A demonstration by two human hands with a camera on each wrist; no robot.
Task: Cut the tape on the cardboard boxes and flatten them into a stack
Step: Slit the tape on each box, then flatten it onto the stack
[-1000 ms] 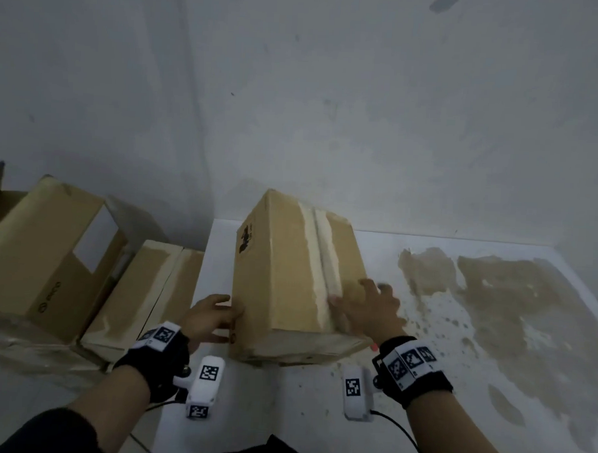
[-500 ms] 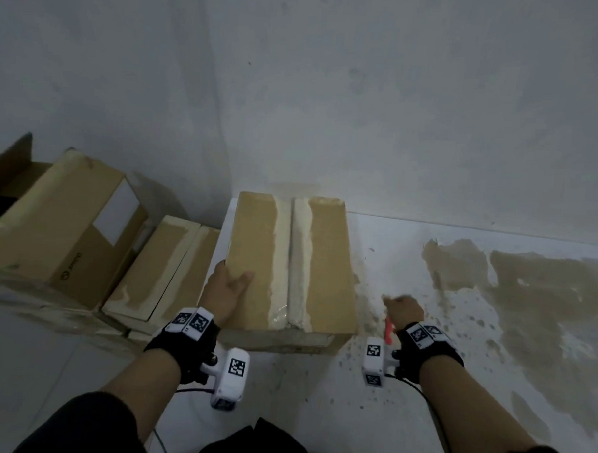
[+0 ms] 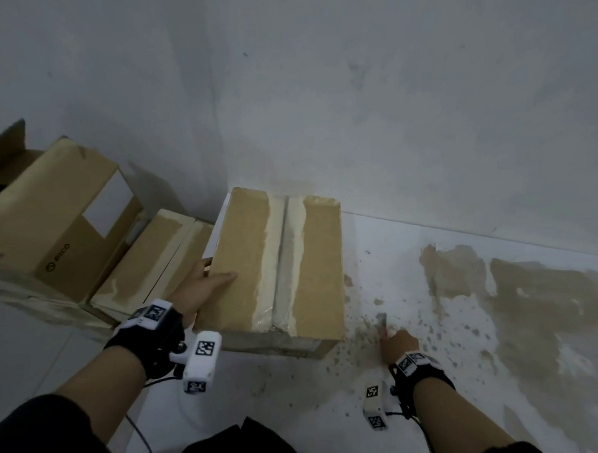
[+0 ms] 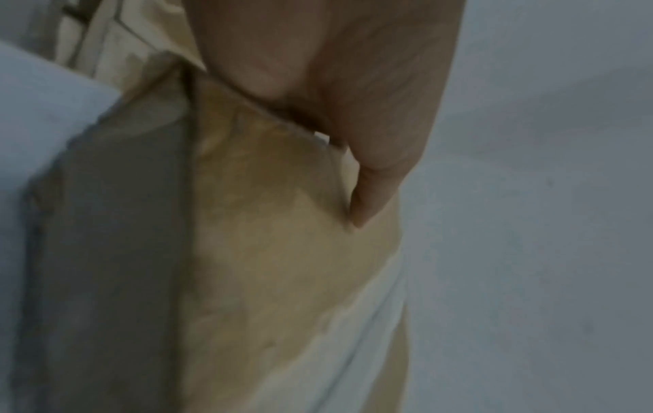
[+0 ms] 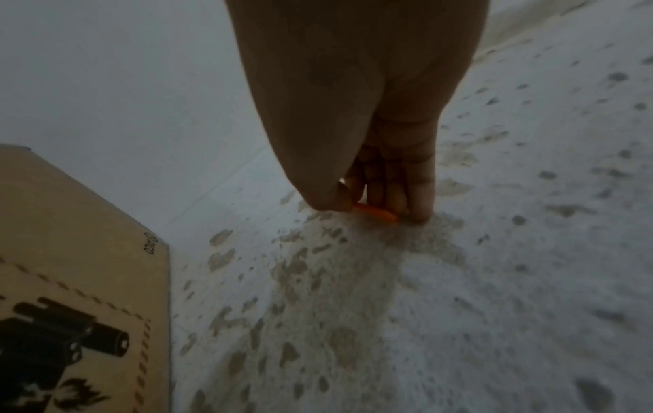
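Down on the stained floor (image 3: pixel 420 396), the right hand (image 3: pixel 397 343) pinches the orange cutter (image 5: pixel 376 213) where it lies, fingers curled round it. Left hand (image 3: pixel 202 290) steadies the box (image 3: pixel 241 258), thumb flat on top, fingers down its side. Picking up the blade seems the step; next, bring it to the whitish tape (image 3: pixel 284 260) along the centre seam, intact.

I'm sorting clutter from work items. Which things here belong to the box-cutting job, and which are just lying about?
In the job:
- taped box, left hand resting on it
- orange-handled cutter, right hand picking it up
- waiting boxes

Lying about:
- brown stains on the floor
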